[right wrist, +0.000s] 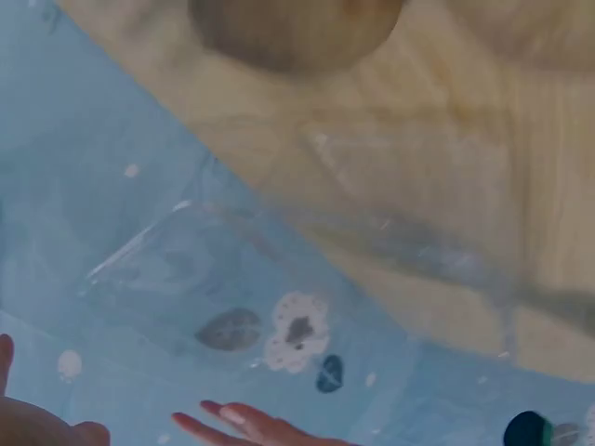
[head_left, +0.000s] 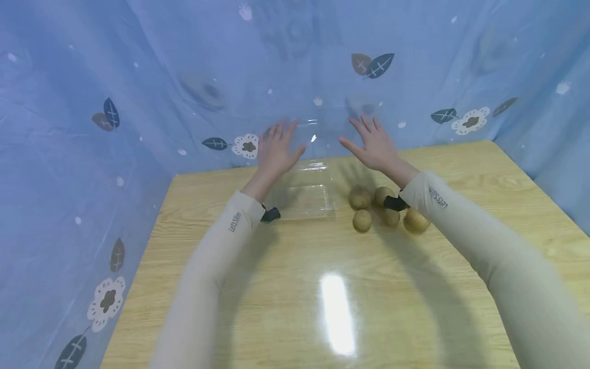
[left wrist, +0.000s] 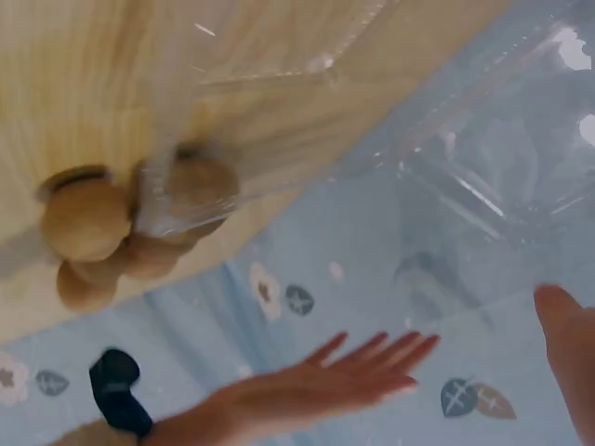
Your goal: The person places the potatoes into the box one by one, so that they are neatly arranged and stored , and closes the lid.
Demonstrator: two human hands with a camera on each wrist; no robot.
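A clear plastic box (head_left: pixel 310 193) sits on the wooden table (head_left: pixel 295 287) near its back edge, with its see-through lid (head_left: pixel 322 134) standing up. My left hand (head_left: pixel 278 147) is raised at the lid's left side and my right hand (head_left: pixel 372 143) at its right side. Both hands have straight, spread fingers and hold nothing. Whether they touch the lid I cannot tell. Several round brown fruits (head_left: pixel 362 199) lie in a cluster right of the box, under my right forearm. The left wrist view shows the fruits (left wrist: pixel 85 219), the box (left wrist: pixel 446 177) and my right hand (left wrist: pixel 321 388).
A blue cloth with leaf and flower prints (head_left: pixel 110 118) hangs close behind the table and along its left and right sides. A bright glare patch (head_left: pixel 338 312) lies on the table's near half. In the right wrist view one fruit (right wrist: pixel 288 28) is close.
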